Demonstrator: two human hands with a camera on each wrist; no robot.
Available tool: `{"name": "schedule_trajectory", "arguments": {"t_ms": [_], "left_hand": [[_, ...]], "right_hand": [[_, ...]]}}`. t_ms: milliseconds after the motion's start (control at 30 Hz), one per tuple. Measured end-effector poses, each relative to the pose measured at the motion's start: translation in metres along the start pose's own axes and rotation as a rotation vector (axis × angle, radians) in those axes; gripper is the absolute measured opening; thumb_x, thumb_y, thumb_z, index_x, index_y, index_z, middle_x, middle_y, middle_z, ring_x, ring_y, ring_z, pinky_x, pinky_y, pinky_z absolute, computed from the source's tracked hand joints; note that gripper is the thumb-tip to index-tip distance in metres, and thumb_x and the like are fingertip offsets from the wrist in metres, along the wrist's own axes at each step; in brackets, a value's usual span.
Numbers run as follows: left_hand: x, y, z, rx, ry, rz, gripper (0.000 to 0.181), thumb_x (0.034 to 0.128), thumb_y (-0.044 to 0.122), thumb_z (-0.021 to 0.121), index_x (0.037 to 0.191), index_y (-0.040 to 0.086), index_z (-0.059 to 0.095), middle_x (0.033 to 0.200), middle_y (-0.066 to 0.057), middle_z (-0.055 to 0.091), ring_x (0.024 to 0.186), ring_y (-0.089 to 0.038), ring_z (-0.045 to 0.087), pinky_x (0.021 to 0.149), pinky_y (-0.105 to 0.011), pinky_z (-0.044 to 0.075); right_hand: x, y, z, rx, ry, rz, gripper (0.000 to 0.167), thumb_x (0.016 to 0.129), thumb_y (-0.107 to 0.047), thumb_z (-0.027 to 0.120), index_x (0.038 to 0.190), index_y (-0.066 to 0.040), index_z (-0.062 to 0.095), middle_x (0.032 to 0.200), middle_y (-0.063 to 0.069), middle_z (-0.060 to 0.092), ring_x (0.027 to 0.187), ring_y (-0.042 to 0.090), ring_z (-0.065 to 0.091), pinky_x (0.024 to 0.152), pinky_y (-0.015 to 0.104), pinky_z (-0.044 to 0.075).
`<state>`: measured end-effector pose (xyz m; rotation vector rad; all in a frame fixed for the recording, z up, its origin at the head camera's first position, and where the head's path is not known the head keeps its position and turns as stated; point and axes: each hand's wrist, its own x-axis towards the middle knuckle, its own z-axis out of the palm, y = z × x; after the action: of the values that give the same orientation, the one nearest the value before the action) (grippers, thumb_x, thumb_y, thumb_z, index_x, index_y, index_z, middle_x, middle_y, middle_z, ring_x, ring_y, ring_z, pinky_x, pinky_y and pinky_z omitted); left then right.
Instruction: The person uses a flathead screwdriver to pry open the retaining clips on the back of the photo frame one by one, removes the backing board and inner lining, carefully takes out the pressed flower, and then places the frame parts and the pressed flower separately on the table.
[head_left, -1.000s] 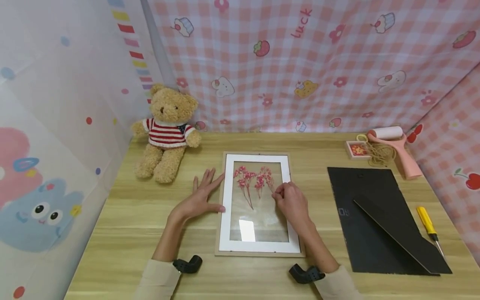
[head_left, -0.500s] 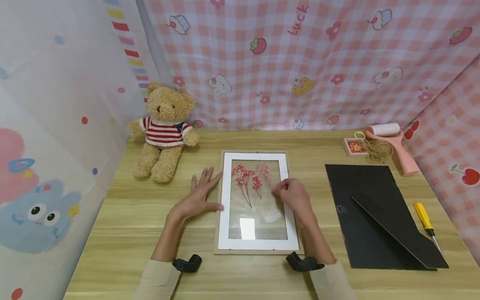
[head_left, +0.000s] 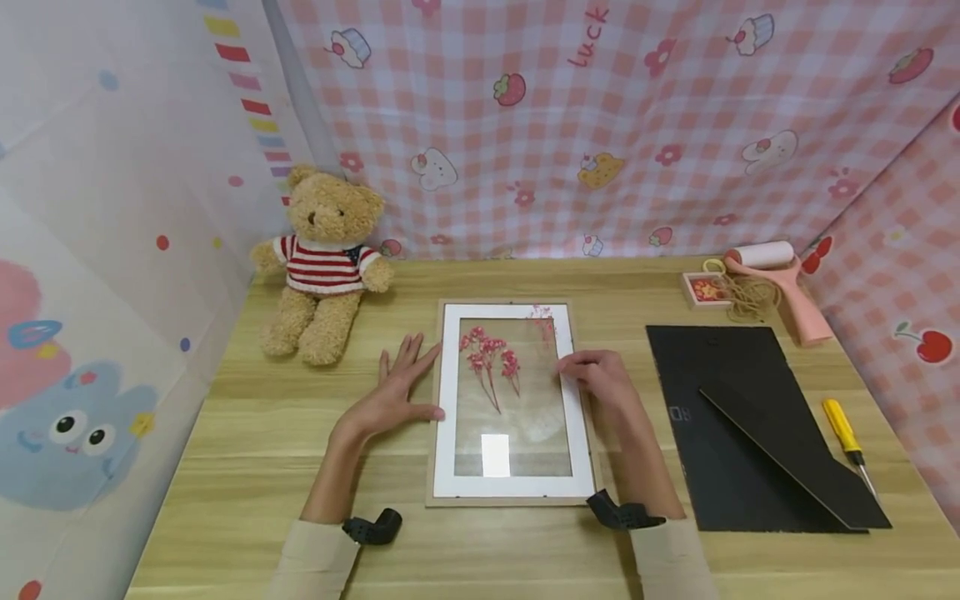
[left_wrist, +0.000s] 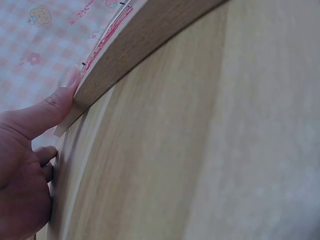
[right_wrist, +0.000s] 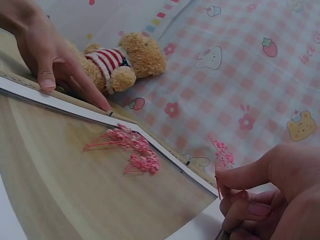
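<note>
A wooden picture frame (head_left: 431, 467) with a white mat (head_left: 447, 433) and a glass pane (head_left: 510, 433) lies flat on the table. Pink dried flowers (head_left: 489, 358) rest on the glass, toward its upper left. My right hand (head_left: 606, 383) pinches the stem of another pink dried flower sprig (right_wrist: 221, 152) between thumb and forefinger, raised above the frame's right side. With fingers spread, my left hand (head_left: 390, 400) rests at the frame's left edge. Its thumb touches the wooden side in the left wrist view.
A teddy bear (head_left: 322, 267) sits at the back left. On the right lie a black backing board (head_left: 675, 467) with its stand, and a yellow-handled screwdriver (head_left: 842, 425). A pink roller (head_left: 802, 308), twine (head_left: 752, 297) and a small box (head_left: 703, 290) are at the back right.
My right hand has lifted the flower sprig off the glass and moved it to the right, over the mat. My left hand stays at the frame's edge. The head view has shifted slightly.
</note>
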<state>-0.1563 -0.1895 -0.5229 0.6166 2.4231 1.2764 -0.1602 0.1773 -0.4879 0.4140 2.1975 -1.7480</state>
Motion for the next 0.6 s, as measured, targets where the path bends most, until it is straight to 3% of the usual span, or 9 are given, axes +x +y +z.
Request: {"name": "schedule_trajectory", "arguments": {"t_ms": [100,267,467,600], "left_hand": [[-0.001,0.007,-0.001,0.003,-0.003,-0.001,0.114,0.0889,0.036,0.09,0.176,0.008,0.021,0.182,-0.026,-0.01,0.168,-0.042,-0.021,0.126,-0.061,-0.031],[-0.002,0.01,-0.001,0.009,0.001,0.002,0.113,0.0893,0.038,0.088,0.176,0.009,0.022,0.182,-0.027,-0.009,0.168,-0.042,-0.021,0.126,-0.06,-0.031],[-0.002,0.009,-0.001,0.0,0.004,0.011,0.114,0.0884,0.039,0.089,0.175,0.008,0.021,0.181,-0.027,-0.009,0.168,-0.043,-0.021,0.126,-0.061,-0.031],[0.0,0.003,0.0,0.012,0.004,-0.004,0.116,0.088,0.045,0.088,0.176,0.011,0.021,0.183,-0.023,-0.01,0.169,-0.038,-0.021,0.127,-0.059,-0.03]], "right_hand": [[0.003,-0.001,-0.004,0.028,0.006,0.007,0.021,0.103,-0.009,0.071,0.113,0.008,0.077,0.091,-0.004,0.071,0.079,0.009,0.054,0.07,0.022,0.045],[0.01,-0.003,-0.018,0.072,0.015,-0.012,0.026,0.104,-0.007,0.071,0.12,0.013,0.075,0.076,-0.006,0.059,0.066,0.01,0.045,0.062,0.025,0.036],[0.02,-0.008,-0.05,0.091,0.005,-0.047,0.031,0.106,-0.006,0.067,0.128,0.015,0.071,0.079,-0.008,0.061,0.065,0.008,0.046,0.06,0.024,0.035],[0.029,-0.014,-0.072,0.095,0.004,-0.058,0.027,0.108,-0.01,0.066,0.128,0.008,0.073,0.078,-0.008,0.059,0.065,0.008,0.044,0.059,0.024,0.033]]}}
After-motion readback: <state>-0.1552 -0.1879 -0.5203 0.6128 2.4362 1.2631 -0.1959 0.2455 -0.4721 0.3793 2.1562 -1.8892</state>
